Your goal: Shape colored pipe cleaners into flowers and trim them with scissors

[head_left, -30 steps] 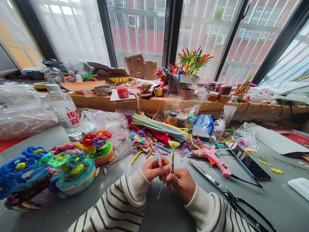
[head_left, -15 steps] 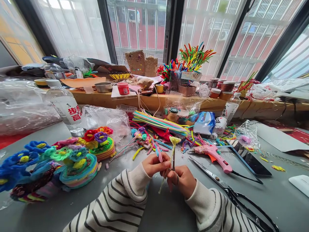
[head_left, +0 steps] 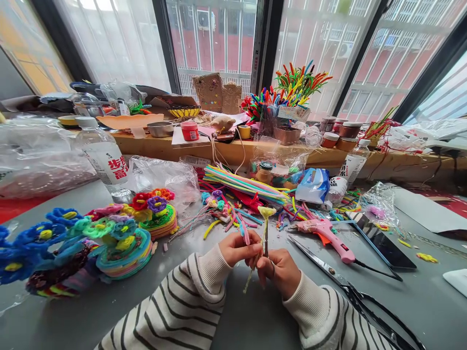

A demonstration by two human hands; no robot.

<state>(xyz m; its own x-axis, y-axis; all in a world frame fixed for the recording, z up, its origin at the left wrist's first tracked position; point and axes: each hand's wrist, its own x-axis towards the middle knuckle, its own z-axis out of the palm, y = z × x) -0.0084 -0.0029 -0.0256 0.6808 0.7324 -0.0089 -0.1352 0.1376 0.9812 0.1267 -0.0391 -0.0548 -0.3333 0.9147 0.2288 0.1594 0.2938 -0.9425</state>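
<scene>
Close together above the grey table point(head_left: 255, 321), both hands work at a pale yellow pipe-cleaner piece point(head_left: 266, 212) with a cup-shaped top and a thin stem. My left hand point(head_left: 235, 250) is closed, its fingertips pinching the stem, whose loose end hangs below. My right hand point(head_left: 282, 272) grips a slim metal tool point(head_left: 266, 242) that points up beside the stem. Fingers hide its handle, so its kind is unclear. Beyond the left fingers lies a pink and blue pipe-cleaner piece point(head_left: 245, 233).
Pipe-cleaner flowers point(head_left: 45, 235) and round coiled pieces point(head_left: 124, 255) stand at left. Long scissors point(head_left: 330, 272), a pink glue gun point(head_left: 326, 236) and a phone point(head_left: 383, 243) lie at right. Behind are a pipe-cleaner bundle point(head_left: 248, 184), a water bottle point(head_left: 105, 155) and a cluttered wooden ledge point(head_left: 160, 148).
The whole view has shifted slightly, so things appear a little farther right. Both hands keep nearly the same pose and grip around the yellow piece.
</scene>
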